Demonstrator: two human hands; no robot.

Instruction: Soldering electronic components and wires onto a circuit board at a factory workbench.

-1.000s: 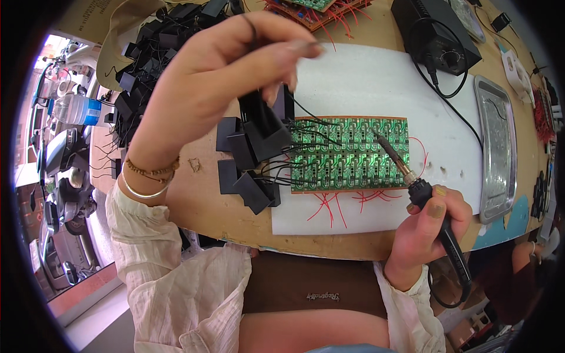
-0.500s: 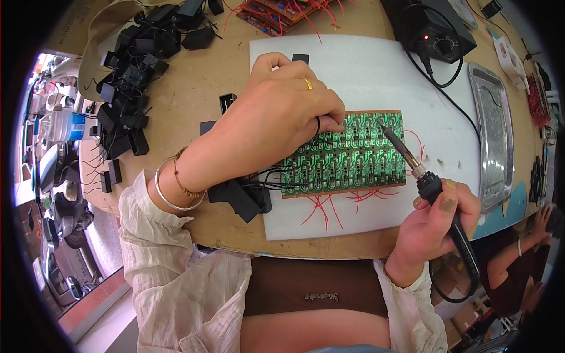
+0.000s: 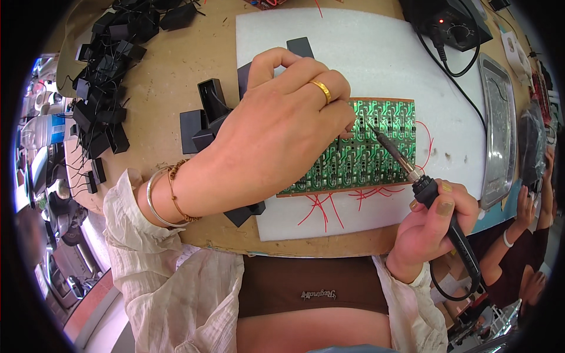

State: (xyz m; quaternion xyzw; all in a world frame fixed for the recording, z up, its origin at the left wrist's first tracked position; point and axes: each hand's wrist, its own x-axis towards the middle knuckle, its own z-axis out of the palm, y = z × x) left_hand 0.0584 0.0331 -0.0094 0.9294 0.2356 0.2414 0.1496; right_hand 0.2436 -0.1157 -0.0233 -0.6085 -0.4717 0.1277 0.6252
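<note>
A green circuit board panel (image 3: 382, 115) with rows of repeated tracks lies on a white foam sheet (image 3: 435, 82). My left hand (image 3: 288, 112) is over its left part, thumb and fingers pinched on a thin black wire (image 3: 338, 145); the knuckles hide most of the wire. In my right hand (image 3: 438, 220) is a soldering iron (image 3: 425, 187), held like a pen, its tip over the board just right of my left fingertips. Small black boxes (image 3: 213, 101) lie around my left wrist, one with its hollow side showing. Red wires (image 3: 321, 206) stick out under the board's near edge.
A heap of black boxes with wires (image 3: 106, 88) covers the table's left side. The soldering station (image 3: 453, 26), its red light lit, stands far right, with its cable crossing the foam. Beside it lies a metal tray (image 3: 499, 135). Another person's hands (image 3: 524, 209) are at the right edge.
My left hand has shifted right along the board with the wire. The soldering iron stays in nearly the same spot. The view has moved slightly, and more black boxes show beside my left wrist.
</note>
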